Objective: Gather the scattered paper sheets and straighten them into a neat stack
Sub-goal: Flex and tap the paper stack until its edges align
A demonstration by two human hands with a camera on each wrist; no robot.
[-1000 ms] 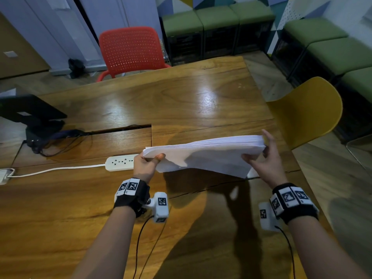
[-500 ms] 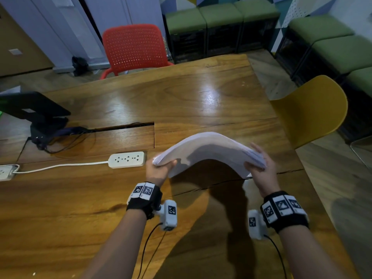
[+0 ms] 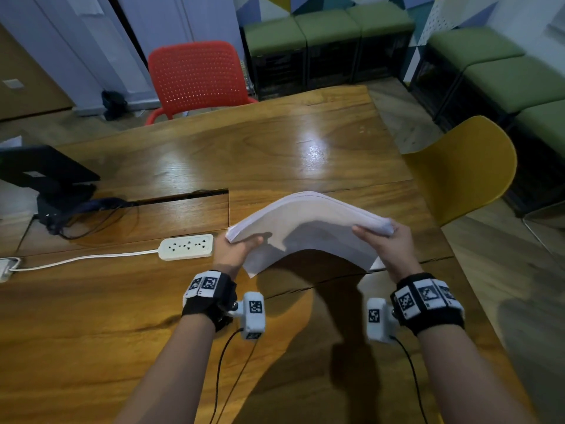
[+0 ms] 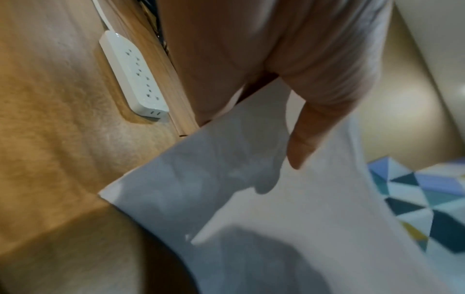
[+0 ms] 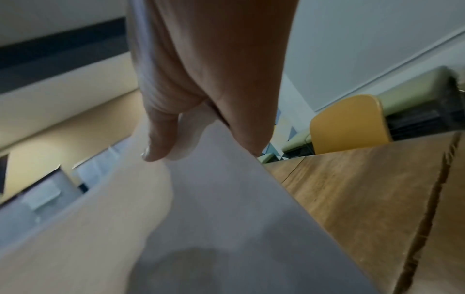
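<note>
A thick stack of white paper sheets [image 3: 308, 221] is held above the wooden table [image 3: 275, 154], bowed upward in an arch. My left hand [image 3: 235, 249] grips its left end, thumb on the near face; the left wrist view shows that thumb lying on the paper [image 4: 289, 208]. My right hand [image 3: 388, 243] grips the right end, and the right wrist view shows its thumb on the sheets [image 5: 214, 208]. One sheet's corner pokes out below the stack at the near left.
A white power strip [image 3: 186, 246] with its cable lies just left of my left hand. A dark device on a stand [image 3: 46, 175] sits at the far left. A yellow chair [image 3: 467, 166] stands at the right table edge, a red chair [image 3: 195, 75] beyond.
The stack was held flat a second ago; my hands have moved closer together and lower, bending it into an arch.
</note>
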